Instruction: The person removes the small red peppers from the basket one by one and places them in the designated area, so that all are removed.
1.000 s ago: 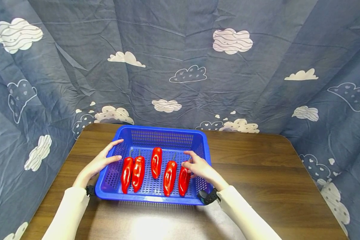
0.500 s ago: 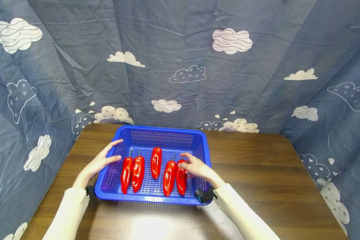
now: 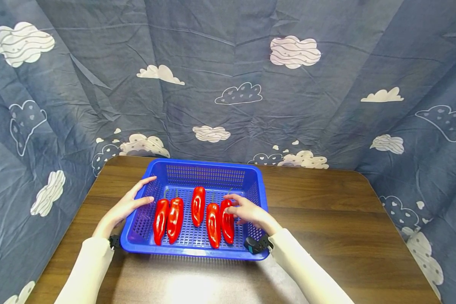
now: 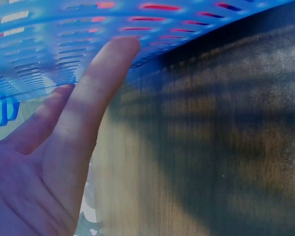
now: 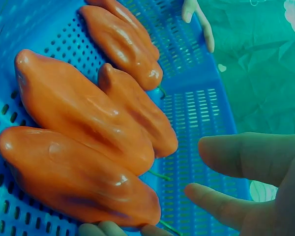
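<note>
Several long, glossy red peppers lie in a blue plastic basket [image 3: 191, 252], their green stems pointing to the far side. My right hand [image 3: 251, 211] is over the rightmost pepper [image 3: 227, 228], with fingers loosely bent beside its stem end. In the right wrist view, fingertips [image 5: 105, 228] touch that pepper's near side, and two other fingers stretch past its end. Close to its left is another pepper [image 3: 213, 226]; a third pepper [image 3: 198, 207] lies farther back. Two more peppers [image 3: 175, 220] lie at the left. My left hand [image 3: 127, 207] rests at the left rim, fingers spread.
The basket stands on a brown wooden table [image 3: 327, 219], left of its middle. A dark grey cloth [image 3: 228, 55] with white clouds hangs behind and at both sides. A black wrist device [image 3: 256, 244] overlaps the basket's near right corner.
My right hand has moved left, and the rightmost pepper has slid left and slightly back, up against its neighbour. That neighbour has turned a little. The left hand stays in place.
</note>
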`<state>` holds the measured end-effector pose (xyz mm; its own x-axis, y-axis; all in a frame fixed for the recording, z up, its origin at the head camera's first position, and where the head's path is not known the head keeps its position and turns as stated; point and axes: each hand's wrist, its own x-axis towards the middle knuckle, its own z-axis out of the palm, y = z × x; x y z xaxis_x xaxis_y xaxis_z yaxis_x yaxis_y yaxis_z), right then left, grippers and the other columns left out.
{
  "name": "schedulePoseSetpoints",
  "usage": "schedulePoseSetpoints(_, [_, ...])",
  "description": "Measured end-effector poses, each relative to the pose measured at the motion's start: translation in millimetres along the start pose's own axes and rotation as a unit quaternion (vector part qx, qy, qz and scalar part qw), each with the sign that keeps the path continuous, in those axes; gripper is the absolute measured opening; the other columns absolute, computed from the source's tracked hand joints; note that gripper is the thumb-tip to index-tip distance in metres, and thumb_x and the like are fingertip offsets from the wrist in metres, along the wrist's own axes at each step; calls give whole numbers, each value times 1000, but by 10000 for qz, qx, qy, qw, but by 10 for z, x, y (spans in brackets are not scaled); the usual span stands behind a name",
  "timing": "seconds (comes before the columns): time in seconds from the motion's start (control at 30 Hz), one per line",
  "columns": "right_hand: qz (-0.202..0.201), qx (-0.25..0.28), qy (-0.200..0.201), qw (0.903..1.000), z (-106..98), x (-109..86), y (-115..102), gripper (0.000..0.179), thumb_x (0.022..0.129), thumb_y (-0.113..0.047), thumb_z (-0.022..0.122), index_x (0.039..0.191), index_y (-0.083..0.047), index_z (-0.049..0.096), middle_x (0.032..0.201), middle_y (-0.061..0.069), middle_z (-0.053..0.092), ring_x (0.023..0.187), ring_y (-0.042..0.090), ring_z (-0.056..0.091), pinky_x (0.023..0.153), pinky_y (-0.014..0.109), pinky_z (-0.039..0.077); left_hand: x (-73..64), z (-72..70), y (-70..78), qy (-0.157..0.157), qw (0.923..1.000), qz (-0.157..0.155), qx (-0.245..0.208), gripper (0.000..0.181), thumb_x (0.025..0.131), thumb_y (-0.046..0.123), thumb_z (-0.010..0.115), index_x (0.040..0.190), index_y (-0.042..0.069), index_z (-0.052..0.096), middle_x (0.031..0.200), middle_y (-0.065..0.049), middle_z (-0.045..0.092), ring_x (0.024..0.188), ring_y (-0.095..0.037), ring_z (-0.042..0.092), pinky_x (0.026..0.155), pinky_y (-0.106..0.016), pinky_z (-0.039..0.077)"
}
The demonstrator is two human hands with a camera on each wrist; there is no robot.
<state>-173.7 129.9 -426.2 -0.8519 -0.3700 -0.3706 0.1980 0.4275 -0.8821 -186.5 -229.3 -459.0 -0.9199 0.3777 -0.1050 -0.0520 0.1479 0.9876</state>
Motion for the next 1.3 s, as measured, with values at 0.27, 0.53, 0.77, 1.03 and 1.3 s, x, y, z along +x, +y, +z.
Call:
schedulePoseSetpoints(0.27, [354,-7,43,9994,-31,54,27,48,82,-7,56,129,-8,44,120,21,40,87,32,50,71,54,47,26,5,-13,-23,10000,49,81,61,90,16,54,141,24,23,143,-20,14,114,-49,36,72,-48,50])
schedulePoseSetpoints(0.53, [448,-179,-89,9988,-21,70,44,51,81,-5,56,130,-11,45,109,14,50,88,30,52,68,54,47,23,17,13,-10,10000,-75,13,60,91,15,52,142,25,22,144,-19,12,114,-50,36,71,-49,50])
schedulePoseSetpoints(0.77, [424,-494,-190,9977,6,74,44,52,80,-6,56,131,-14,46,115,14,49,96,30,52,66,54,47,25,21,14,25,10000,-49,19,61,90,15,53,142,25,22,143,-19,15,115,-48,36,72,-48,50])
schedulePoseSetpoints(1.03, [276,-901,-249,9952,23,107,81,53,79,-6,61,130,-15,49,119,13,48,89,25,52,63,47,49,10,18,0,39,10000,69,39,61,90,14,53,142,21,22,141,-21,17,114,-47,37,74,-46,49])
schedulePoseSetpoints(1.3, [-1,-823,-264,9963,27,109,96,53,76,-1,61,127,-8,50,104,14,51,70,18,48,53,31,44,-1,20,10,69,10000,26,3,61,90,15,53,142,23,22,141,-19,18,113,-47,37,73,-47,49])
